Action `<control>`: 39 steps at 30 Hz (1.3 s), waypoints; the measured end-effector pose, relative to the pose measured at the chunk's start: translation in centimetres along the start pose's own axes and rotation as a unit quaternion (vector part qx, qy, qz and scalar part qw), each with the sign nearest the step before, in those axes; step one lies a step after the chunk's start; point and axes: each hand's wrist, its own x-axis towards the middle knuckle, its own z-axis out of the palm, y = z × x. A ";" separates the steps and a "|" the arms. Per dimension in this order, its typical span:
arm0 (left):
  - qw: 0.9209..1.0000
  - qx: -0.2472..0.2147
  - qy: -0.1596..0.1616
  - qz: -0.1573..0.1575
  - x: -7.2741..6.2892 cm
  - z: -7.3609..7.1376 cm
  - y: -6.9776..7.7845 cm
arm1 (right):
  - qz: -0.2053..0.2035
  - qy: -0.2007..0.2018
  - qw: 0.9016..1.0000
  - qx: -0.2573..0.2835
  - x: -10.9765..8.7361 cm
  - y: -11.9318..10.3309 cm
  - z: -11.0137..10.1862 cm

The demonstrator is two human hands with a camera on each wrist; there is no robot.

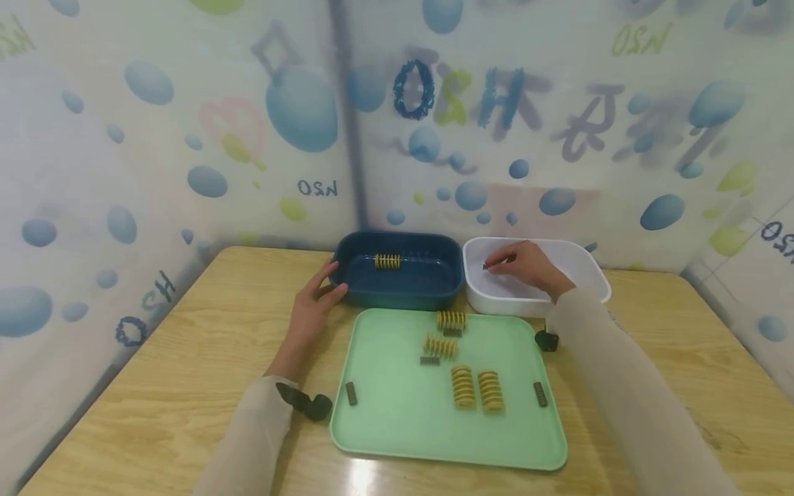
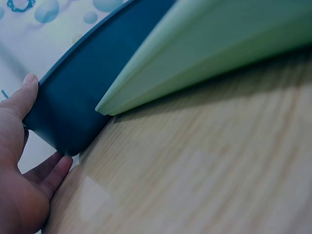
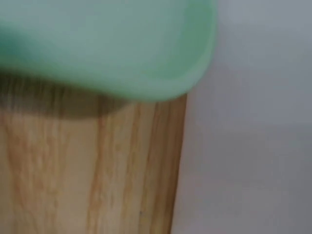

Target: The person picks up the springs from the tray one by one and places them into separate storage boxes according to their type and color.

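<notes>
dark metal shows at the fingertips of the right hand (image 1: 524,263): a small grey-black coil spring (image 1: 486,267), pinched there, within the rim of a white, rounded rectangular plastic bin (image 1: 505,305). whether the small spring touches the bin's floor, i cannot tell. the left hand (image 1: 313,303) grasps nothing; its spread fingers touch the left end of a dark blue, rounded rectangular plastic bin (image 1: 403,300), some up at the rim and, in the left wrist view, others down by the base. inside that blue bin lies a thick yellow coil spring (image 1: 387,262). the two bins stand side by side, ends close together.

nearer the person, a pale green, round-cornered tray (image 1: 397,420) carries four more yellow springs (image 1: 462,387): one at the far rim, one just below it, two lengthwise alongside each other. four more small dark springs (image 1: 429,360) lie there too, two beside the upper yellow ones, one near each side edge. beneath everything is a pale wood-grain table (image 1: 155,386); behind hangs a white sheet (image 1: 248,200) printed with blue and green drops.
</notes>
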 end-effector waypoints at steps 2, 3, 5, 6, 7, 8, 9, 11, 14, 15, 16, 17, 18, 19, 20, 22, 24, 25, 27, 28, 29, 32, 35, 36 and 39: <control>1.000 0.000 0.000 0.000 0.0 0.0 0.0 | -0.010 -0.002 1.000 -0.009 0.0 0.0 0.1; 1.000 0.000 0.001 0.000 0.0 0.0 -0.1 | -0.016 -0.002 1.000 -0.013 0.0 0.1 0.2; 1.000 0.000 0.001 0.002 0.0 0.0 -0.1 | -0.025 -0.003 0.999 -0.020 0.1 0.0 0.3; 1.000 0.000 0.001 0.002 0.0 0.0 -0.1 | -0.029 -0.005 0.999 -0.024 0.1 0.0 0.4; 1.000 0.000 0.001 0.003 0.0 0.0 -0.1 | -0.031 -0.006 0.999 -0.027 0.1 0.0 0.4; 1.000 0.000 0.001 0.003 0.0 0.0 -0.1 | -0.031 -0.007 0.999 -0.029 0.1 0.0 0.4; 1.000 -0.001 0.000 0.003 0.0 0.0 -0.1 | -0.031 -0.008 0.999 -0.032 0.1 0.0 0.4; 1.000 -0.001 0.000 0.003 0.0 0.0 -0.1 | -0.026 -0.010 0.999 -0.035 0.1 0.1 0.4; 1.000 0.000 -0.002 0.003 -0.1 0.0 0.0 | -0.017 -0.014 0.999 -0.037 0.2 0.2 0.4; 1.000 0.000 -0.003 0.003 -0.1 0.0 0.0 | -0.013 -0.016 0.999 -0.039 0.3 0.2 0.4; 1.000 0.000 -0.003 0.003 -0.1 0.0 0.0 | -0.009 -0.018 0.999 -0.040 0.3 0.3 0.5; 1.000 0.000 -0.004 0.003 -0.1 0.0 0.0 | -0.004 -0.020 0.999 -0.041 0.3 0.3 0.5; 1.000 -0.002 -0.004 0.003 -0.1 0.0 0.0 | 0.001 -0.023 0.999 -0.041 0.3 0.4 0.5; 1.000 -0.001 -0.004 0.003 -0.1 0.0 0.0 | 0.006 -0.025 0.999 -0.041 0.3 0.3 0.5; 1.000 -0.003 -0.005 0.002 -0.1 0.0 0.0 | 0.009 -0.026 0.999 -0.042 0.3 0.4 0.5; 1.000 -0.005 -0.004 0.003 -0.1 0.0 0.0 | 0.009 -0.029 0.998 -0.046 0.3 0.4 0.6; 1.000 -0.006 -0.004 0.005 0.0 0.0 0.0 | 0.010 -0.029 0.998 -0.049 0.4 0.5 0.6; 1.000 -0.007 -0.004 0.005 0.0 0.0 0.0 | 0.009 -0.028 0.998 -0.050 0.4 0.5 0.6; 1.000 -0.007 -0.004 0.007 0.0 0.0 0.0 | 0.009 -0.027 0.998 -0.055 0.4 0.6 0.6; 1.000 -0.006 -0.004 0.008 0.0 0.0 0.0 | 0.010 -0.026 0.998 -0.055 0.4 0.6 0.6; 1.000 -0.005 -0.004 0.008 0.0 0.0 0.1 | 0.011 -0.026 0.998 -0.055 0.4 0.6 0.6; 1.000 -0.001 -0.004 0.007 0.0 0.0 0.1 | 0.009 -0.024 0.998 -0.057 0.4 0.5 0.5; 1.000 0.001 -0.003 0.006 0.0 0.0 0.2 | 0.008 -0.023 0.998 -0.056 0.4 0.5 0.5; 1.000 0.000 -0.003 0.005 0.0 0.0 0.2 | 0.009 -0.023 0.998 -0.055 0.4 0.5 0.5; 1.000 -0.005 -0.004 0.006 0.1 0.0 -0.1 | 0.012 -0.023 0.998 -0.055 0.4 0.4 0.6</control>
